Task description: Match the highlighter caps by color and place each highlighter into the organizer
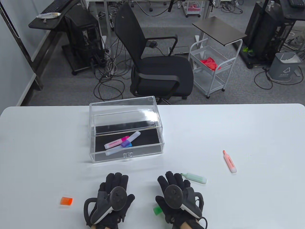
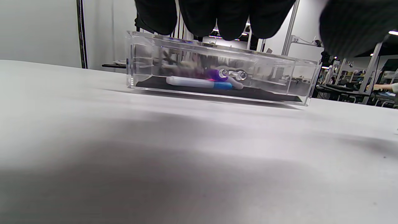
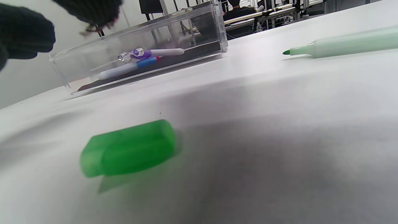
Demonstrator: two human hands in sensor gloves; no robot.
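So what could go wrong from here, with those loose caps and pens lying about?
The green cap lies half under the right hand, so a blind move of that hand could knock it away. The green highlighter and the orange highlighter both lie uncapped, so their tips might mark the white table. The orange cap sits far from its pen, beyond the left hand, so a mismatch seems possible.

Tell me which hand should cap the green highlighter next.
Probably the right hand: the green cap lies just beneath it and the uncapped green highlighter beside its fingers. The left hand is farther off.
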